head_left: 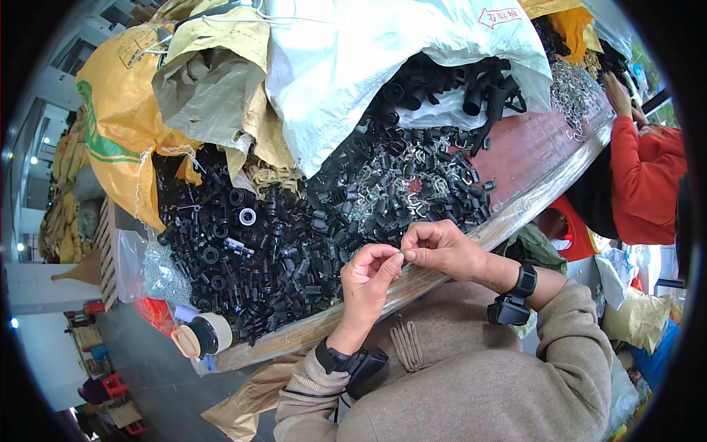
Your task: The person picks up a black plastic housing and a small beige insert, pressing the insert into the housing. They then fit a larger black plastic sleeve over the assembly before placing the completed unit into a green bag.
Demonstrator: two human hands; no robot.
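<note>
My left hand (370,280) and my right hand (445,250) meet at the fingertips, just above the table's near edge. Thumb and forefinger of each are pinched together. Whatever lies between them is too small to make out. Right beyond my hands spreads a heap of small black plastic parts (294,254), with rings and short cylinders among them at the left. Bent silvery metal hooks (416,184) lie mixed into the heap, straight ahead of my right hand. Both my wrists carry black strapped devices.
A white sack (331,70) spills black tubes (482,92) at the back. A yellow sack (118,110) leans at the left, above a clear bag of small metal pieces (163,272) and a lidded container (210,335). Far right, a person in a red sleeve (648,177) reaches toward metal hooks (574,92).
</note>
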